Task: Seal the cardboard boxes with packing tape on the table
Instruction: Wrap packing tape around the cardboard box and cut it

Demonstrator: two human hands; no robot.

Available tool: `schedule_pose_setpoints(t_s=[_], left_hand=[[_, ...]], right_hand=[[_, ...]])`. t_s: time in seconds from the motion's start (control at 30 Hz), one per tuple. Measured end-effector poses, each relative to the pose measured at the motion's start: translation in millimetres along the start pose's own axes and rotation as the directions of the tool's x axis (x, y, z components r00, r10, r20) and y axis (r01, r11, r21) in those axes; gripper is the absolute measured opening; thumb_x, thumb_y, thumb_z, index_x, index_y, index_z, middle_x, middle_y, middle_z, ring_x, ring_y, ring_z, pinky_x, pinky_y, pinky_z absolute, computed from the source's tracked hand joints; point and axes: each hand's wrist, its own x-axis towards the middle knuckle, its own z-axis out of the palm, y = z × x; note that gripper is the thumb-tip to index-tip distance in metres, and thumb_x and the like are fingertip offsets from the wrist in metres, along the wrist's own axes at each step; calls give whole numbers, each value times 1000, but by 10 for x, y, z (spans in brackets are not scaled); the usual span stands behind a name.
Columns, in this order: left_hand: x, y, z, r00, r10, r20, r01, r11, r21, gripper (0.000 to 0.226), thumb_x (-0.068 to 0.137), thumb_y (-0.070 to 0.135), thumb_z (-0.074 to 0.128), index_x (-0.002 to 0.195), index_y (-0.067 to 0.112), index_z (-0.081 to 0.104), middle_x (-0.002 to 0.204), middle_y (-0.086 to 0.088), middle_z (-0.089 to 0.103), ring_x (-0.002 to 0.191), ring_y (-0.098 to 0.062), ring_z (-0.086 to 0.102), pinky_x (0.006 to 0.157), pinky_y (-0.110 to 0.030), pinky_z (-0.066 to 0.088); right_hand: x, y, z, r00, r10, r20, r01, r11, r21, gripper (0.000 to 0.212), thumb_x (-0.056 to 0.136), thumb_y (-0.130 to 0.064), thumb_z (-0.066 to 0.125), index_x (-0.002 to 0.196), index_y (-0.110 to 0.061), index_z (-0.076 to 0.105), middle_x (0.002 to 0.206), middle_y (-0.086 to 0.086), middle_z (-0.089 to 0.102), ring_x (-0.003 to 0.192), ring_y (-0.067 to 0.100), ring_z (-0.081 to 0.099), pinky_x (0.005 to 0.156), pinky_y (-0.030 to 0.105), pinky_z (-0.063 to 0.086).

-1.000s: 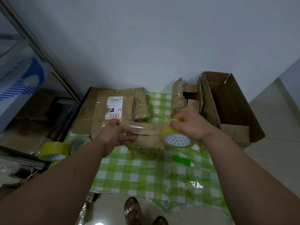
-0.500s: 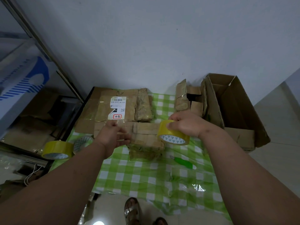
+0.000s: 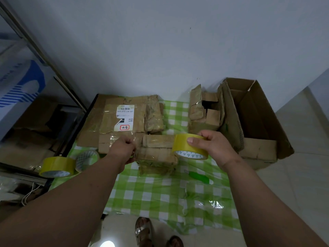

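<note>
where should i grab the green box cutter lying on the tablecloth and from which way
Grip the green box cutter across the middle of its handle, coming down from above. It lies flat on the checked tablecloth with its long sides bare, its pale metal tip pointing toward the taped small box, so pinch well back from that end. The right hand, nearest, holds the tape roll.

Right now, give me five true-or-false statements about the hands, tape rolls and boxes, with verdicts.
1. The right hand grips a yellow tape roll. True.
2. The left hand holds the green cutter. False: the cutter lies on the tablecloth.
3. Two spare rolls lie left of the left arm. True.
4. The big box at right is closed. False: it is open.
5. A white label sits on the flat box. True.
</note>
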Motion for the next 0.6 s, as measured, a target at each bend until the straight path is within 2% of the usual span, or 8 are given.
schedule_pose_setpoints(t_s=[0.1,0.23,0.4,0.5,0.6], left_hand=[[36,3,9,999,-32,26,32,999,-8,21,97,5,52,79,17,51,74,-5,54,59,-13,48,50,-26,47],[71,15,-24,991,-95,93,100,994,-47,21,96,8,57,78,19,53,72,-4,54,56,-13,48,46,-23,46],[69,51,10,995,-36,88,31,998,60,17,97,6,49,85,18,52,75,-6,50,56,-14,46,46,-25,48],[61,65,37,996,-10,90,4,998,67,12,101,11,45,92,18,51,79,-7,51,55,-14,45,48,-27,48],[55,66,51,994,-15,110,6,997,74,16,100,8,40,94,18,50,73,-7,53,50,-14,44,47,-26,45]], right_hand=[[-2,22,-1,1000,-2,-9,2,1000,31,23,78,-25,79,64,-19,62,60,-6,54,61,11,52,62,27,39],[-12,32,0,1000,-6,-5,6,998,64,21,79,-22,78,64,-20,63,57,-11,56,57,6,53,60,25,40],[-15,32,7,1000,-9,-5,9,999,43,25,78,-22,79,57,-25,66,56,-11,57,57,7,52,61,26,39],[-23,15,-3,1000,-18,-5,18,1000,24,21,77,-20,80,62,-21,65,58,-9,57,60,10,52,61,26,39],[-21,-6,-16,1000,-14,10,14,1000,-5,17,77,-22,80,66,-18,67,64,-3,59,63,12,54,62,27,41]])
